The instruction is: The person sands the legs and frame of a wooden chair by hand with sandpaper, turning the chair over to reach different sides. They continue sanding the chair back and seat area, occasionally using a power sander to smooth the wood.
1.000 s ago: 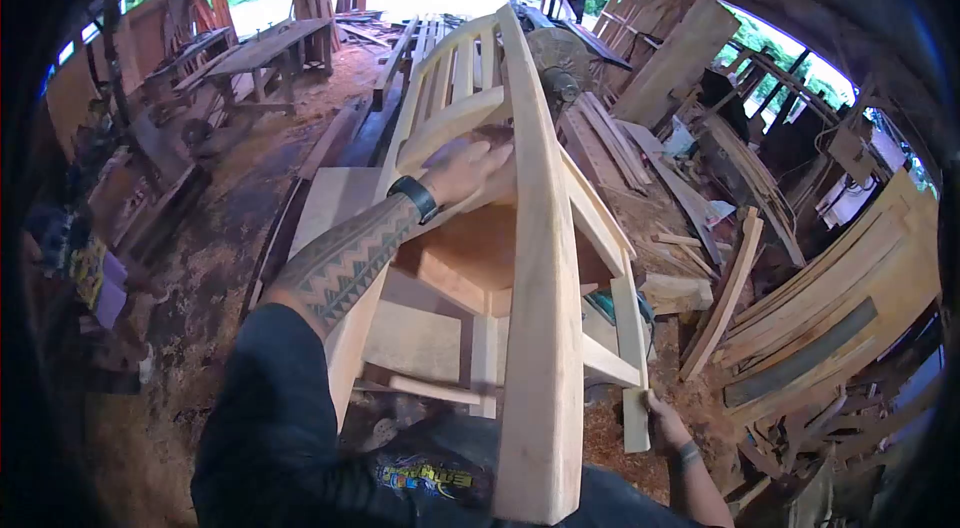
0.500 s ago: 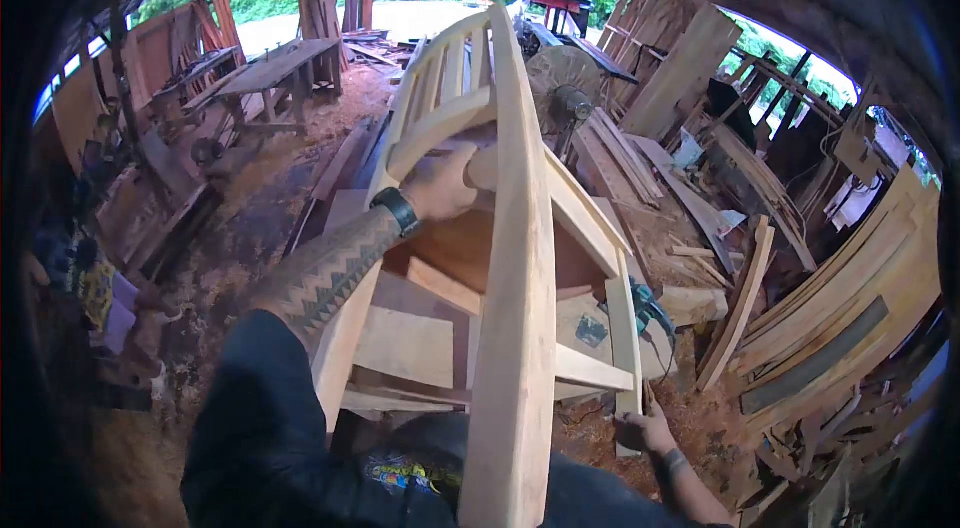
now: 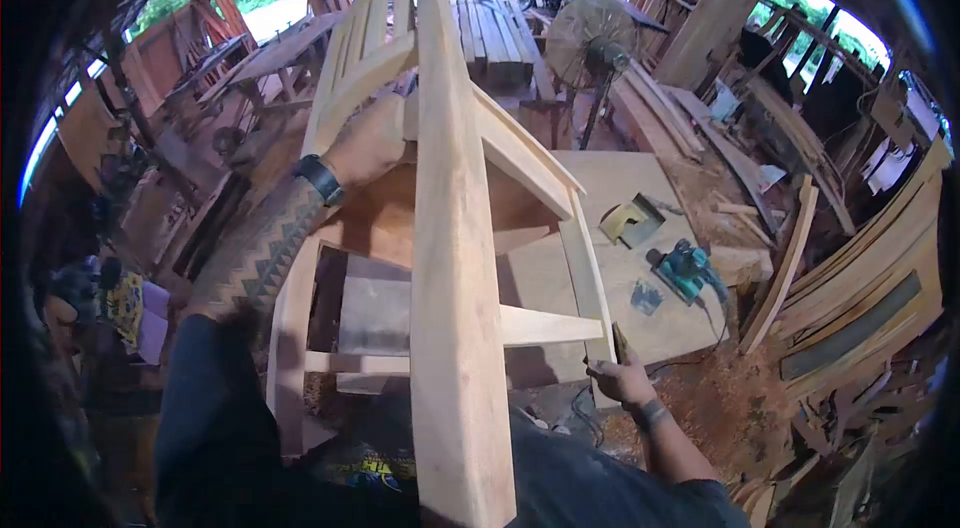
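A bare wooden chair (image 3: 452, 258) with a slatted back is tilted in front of me, its long back post running from the top of view down toward my body. My left hand (image 3: 372, 143), with a watch on its wrist, reaches in under the curved back rail and grips the chair beside the post; the post partly hides its fingers. Low on the right, my right hand (image 3: 622, 380) is closed around the lower end of a chair leg (image 3: 584, 273). Under the chair, a flat board (image 3: 545, 360) carries a green power tool (image 3: 686, 273).
A yellowish open-sided piece (image 3: 632, 220) lies on the board near the power tool. Behind stands a round fan (image 3: 592, 43). Stacked planks (image 3: 490, 33) lie at the back; curved boards (image 3: 860, 298) lean at the right. A person (image 3: 125, 303) is at the far left.
The chair has shifted left and swung, with both hands still on it. My right hand has risen slightly and moved left. More of the board and the power tool now shows.
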The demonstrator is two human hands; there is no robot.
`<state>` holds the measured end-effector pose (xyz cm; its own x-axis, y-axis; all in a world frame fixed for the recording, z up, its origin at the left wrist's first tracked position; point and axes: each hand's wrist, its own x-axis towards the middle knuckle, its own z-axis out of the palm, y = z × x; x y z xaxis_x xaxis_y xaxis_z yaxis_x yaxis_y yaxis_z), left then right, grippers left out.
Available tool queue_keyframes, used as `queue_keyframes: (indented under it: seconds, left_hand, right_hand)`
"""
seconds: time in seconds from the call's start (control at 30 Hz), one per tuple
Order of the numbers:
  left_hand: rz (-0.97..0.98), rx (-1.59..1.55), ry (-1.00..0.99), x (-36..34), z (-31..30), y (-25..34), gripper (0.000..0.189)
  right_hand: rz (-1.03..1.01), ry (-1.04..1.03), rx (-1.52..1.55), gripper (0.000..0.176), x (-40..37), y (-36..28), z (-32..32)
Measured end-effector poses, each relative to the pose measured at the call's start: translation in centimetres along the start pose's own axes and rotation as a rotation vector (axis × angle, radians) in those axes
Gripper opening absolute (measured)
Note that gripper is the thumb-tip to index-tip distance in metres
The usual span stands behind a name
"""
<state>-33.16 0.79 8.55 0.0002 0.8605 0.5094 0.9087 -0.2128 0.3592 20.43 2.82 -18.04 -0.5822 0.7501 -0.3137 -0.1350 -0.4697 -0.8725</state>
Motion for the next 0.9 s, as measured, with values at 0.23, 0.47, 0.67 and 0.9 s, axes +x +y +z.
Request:
queue_keyframes:
  seconds: [0.23,0.47,0.67,0.9]
  left_hand:
    - [-0.04,-0.206,0.06,-0.8,-0.2,-2.5,0.081]
    - [-0.079,-0.176,-0.029,1.1,2.1,-7.0,0.069]
    - [-0.24,-0.103,-0.167,5.7,5.2,-1.3,0.059]
    - [-0.239,0.195,-0.135,9.7,11.0,1.1,0.076]
  right_hand:
    - [0.029,-0.125,-0.116,0.09,4.2,0.8,2.1]
    - [0.005,-0.075,-0.102,0.093,5.7,0.6,1.8]
    - [0.022,-0.046,-0.03,0.096,8.0,2.9,-2.4]
    - [-0.153,-0.07,-0.24,0.076,10.8,4.1,-6.3]
